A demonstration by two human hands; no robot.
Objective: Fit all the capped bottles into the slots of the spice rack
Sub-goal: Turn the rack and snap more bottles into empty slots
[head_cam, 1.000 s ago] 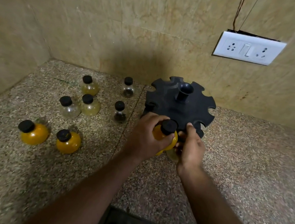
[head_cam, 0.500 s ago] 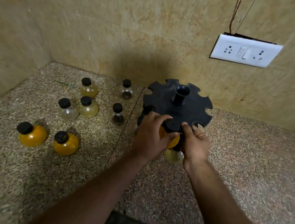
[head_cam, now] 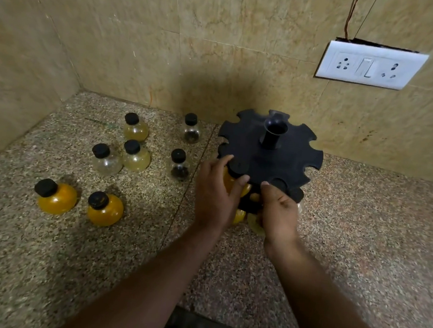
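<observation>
A black round spice rack with notched slots stands on the granite counter. My left hand grips an orange-filled bottle hanging in a front slot of the rack. My right hand holds the rack's front edge, fingers curled under it. More bottles hang below the rack, partly hidden by my hands. Loose capped bottles stand to the left: two orange ones, two pale yellow ones, a clear one and two small dark-filled ones.
Tiled walls close the counter at the back and left. A white socket plate sits on the back wall, wires rising from it. The counter's front edge runs below my forearms.
The orange bottle has gone from in front of the rack into a front slot, its cap now level with the rack's top. My right hand shifted onto the rack's edge.
</observation>
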